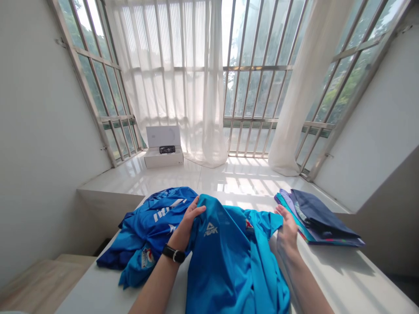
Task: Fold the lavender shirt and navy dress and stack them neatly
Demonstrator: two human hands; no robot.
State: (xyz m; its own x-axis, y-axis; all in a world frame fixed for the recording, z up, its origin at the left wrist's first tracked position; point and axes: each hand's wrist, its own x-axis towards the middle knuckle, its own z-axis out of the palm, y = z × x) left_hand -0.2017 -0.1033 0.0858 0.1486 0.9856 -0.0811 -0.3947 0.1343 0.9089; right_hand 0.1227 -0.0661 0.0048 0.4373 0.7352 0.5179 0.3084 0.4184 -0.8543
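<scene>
Fingers (195, 208) of the left hand (185, 222) are curling firmly over the top of a light blue shirt (225, 261), bunching the cloth and lifting it above a white table (330, 274), and a black wristband (174, 253) is circling that wrist. Fingers (284, 218) of the right hand (287, 233) are stretching upward, with their edge pressing against the shirt's sleeve (268, 222), though I cannot tell whether they are gripping it or only touching it. The shirt is hanging between both hands, its white PEAK logo facing up and its lower part reaching past the table's near edge. A darker blue shirt (147, 231) with white lettering is lying crumpled on the table just beside the left hand, while a folded stack of clothes (314, 218) in navy, purple and teal is resting near the right hand. Farther off, on a tiled ledge (229, 174), a white box (163, 157) is standing with its lid raised and a black object (167, 149) resting in it, in front of sheer curtains (163, 87) and barred windows (255, 91)
</scene>
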